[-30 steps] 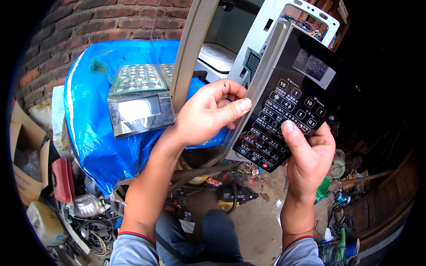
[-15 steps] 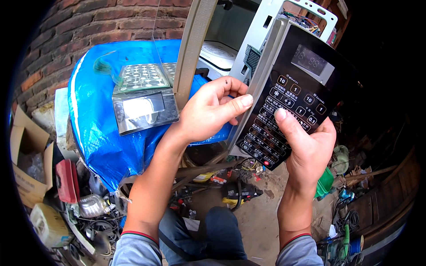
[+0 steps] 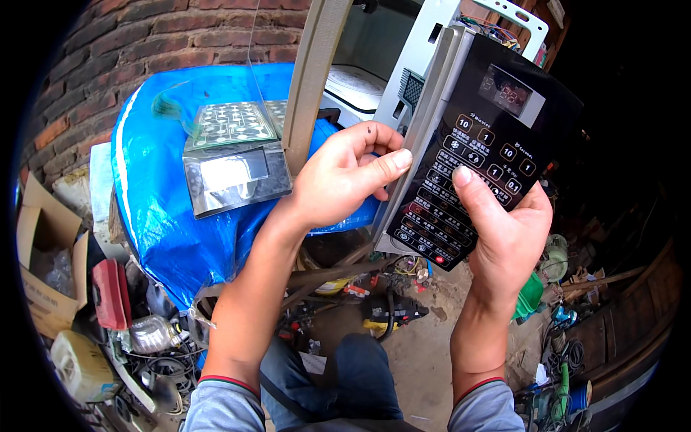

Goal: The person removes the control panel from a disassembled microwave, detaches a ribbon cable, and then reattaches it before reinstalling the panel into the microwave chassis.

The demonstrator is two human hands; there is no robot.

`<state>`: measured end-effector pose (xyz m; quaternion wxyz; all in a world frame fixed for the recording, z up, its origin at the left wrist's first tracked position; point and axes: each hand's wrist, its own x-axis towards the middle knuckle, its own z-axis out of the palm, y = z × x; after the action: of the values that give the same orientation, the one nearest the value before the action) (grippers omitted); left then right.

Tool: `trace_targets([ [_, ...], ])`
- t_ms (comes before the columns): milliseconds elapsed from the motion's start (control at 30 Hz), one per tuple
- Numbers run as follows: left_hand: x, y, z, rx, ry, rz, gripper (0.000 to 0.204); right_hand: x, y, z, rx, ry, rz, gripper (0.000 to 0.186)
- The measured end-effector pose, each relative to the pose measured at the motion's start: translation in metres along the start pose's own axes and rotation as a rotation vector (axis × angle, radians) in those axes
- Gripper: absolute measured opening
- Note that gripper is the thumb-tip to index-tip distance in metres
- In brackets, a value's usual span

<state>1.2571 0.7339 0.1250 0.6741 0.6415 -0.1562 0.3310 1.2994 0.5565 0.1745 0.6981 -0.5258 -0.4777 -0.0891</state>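
A black microwave control panel (image 3: 468, 137) with rows of outlined buttons and a small display window is tilted up in front of me. My right hand (image 3: 504, 227) grips its lower right side, thumb flat on the button face and fingers behind. At the panel's silvery left edge, my left hand (image 3: 353, 169) pinches with thumb and curled fingers; part of its grip is hidden. Behind the panel stands an opened microwave oven (image 3: 360, 75) with a pale frame. A keypad circuit sheet (image 3: 230, 124) and a clear-windowed dark plate (image 3: 237, 180) rest left of my left wrist.
Blue plastic sheeting (image 3: 165, 223) covers the surface beneath the microwave, against a brick wall (image 3: 180, 36). On the cluttered floor are a cardboard box (image 3: 47, 252), a yellowish jug (image 3: 79, 367), a red case (image 3: 110, 294) and a green container (image 3: 529, 295).
The panel has shifted slightly to the right and up, and my right hand has moved along with it. My left hand stays almost in place at the edge.
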Motion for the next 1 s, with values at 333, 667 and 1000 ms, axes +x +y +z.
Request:
trace_targets([
  [333, 0.0, -0.001, 0.0, -0.012, -0.004, 0.011, 0.039, 0.002, 0.001, 0.002, -0.036, -0.021, -0.014, 0.018],
  [667, 0.002, -0.002, -0.002, -0.017, -0.015, 0.011, 0.035, 0.008, -0.001, 0.006, -0.035, -0.017, 0.022, 0.019],
  [1000, 0.002, -0.001, -0.004, 0.01, 0.001, 0.017, 0.031, 0.014, -0.004, 0.01, -0.081, -0.027, 0.021, 0.021],
])
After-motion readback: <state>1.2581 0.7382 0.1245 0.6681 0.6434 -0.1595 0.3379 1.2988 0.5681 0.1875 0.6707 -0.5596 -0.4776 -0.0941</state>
